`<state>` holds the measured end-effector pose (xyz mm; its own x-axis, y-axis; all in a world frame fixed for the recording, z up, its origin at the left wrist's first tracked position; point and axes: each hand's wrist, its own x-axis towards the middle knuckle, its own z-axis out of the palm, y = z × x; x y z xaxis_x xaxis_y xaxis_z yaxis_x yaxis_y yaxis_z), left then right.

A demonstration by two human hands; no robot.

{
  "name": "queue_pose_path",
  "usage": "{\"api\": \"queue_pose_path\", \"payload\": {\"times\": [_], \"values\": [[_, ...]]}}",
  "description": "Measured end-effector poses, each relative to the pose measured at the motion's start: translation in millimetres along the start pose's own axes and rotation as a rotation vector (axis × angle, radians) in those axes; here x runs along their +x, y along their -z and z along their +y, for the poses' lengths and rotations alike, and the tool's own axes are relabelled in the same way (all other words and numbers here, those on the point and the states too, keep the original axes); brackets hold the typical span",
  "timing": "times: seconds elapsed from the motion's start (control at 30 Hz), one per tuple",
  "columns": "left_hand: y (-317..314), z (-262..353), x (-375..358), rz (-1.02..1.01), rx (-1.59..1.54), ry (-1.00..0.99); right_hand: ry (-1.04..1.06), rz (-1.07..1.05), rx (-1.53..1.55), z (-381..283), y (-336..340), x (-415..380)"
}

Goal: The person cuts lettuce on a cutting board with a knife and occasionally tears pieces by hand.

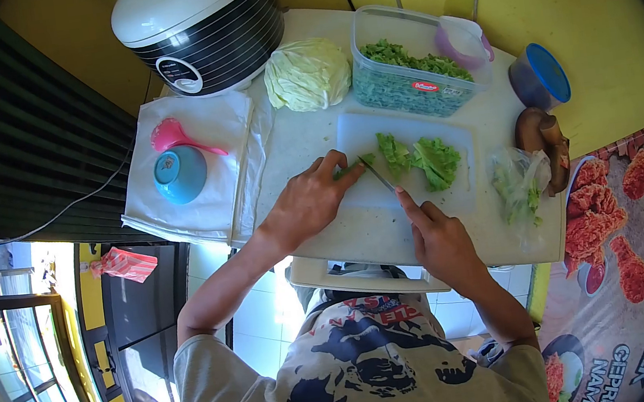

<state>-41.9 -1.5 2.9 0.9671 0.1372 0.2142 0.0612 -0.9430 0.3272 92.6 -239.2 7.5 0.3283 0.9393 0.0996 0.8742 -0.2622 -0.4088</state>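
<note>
My right hand (441, 239) is closed on the handle of a knife (380, 175), whose blade points up and left over the white cutting board (461, 184). Fingers bent, my left hand (312, 202) presses a small piece of green lettuce (350, 171) at the board's left side, beside the blade tip. Two lettuce pieces lie on the board to the right of the blade: a narrow one (393, 154) and a wider leaf (437, 163). Behind the board, a clear plastic container (416, 99) holds chopped greens and a purple-and-white item (463, 40).
A pale cabbage (307, 75) sits near a rice cooker (201, 35). On white paper at left are a blue bowl (180, 175) and pink ladle (184, 138). At right are a bag of greens (522, 183), a brown wooden object (544, 143) and a blue-lidded tub (539, 76).
</note>
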Motion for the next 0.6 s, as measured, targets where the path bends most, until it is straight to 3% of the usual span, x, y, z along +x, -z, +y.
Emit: {"api": "queue_pose_path", "payload": {"times": [0.6], "values": [[-5.0,-0.9,-1.7,0.039,-0.192,0.096,-0.015,0.071,-0.132,10.1,1.0,10.4]]}}
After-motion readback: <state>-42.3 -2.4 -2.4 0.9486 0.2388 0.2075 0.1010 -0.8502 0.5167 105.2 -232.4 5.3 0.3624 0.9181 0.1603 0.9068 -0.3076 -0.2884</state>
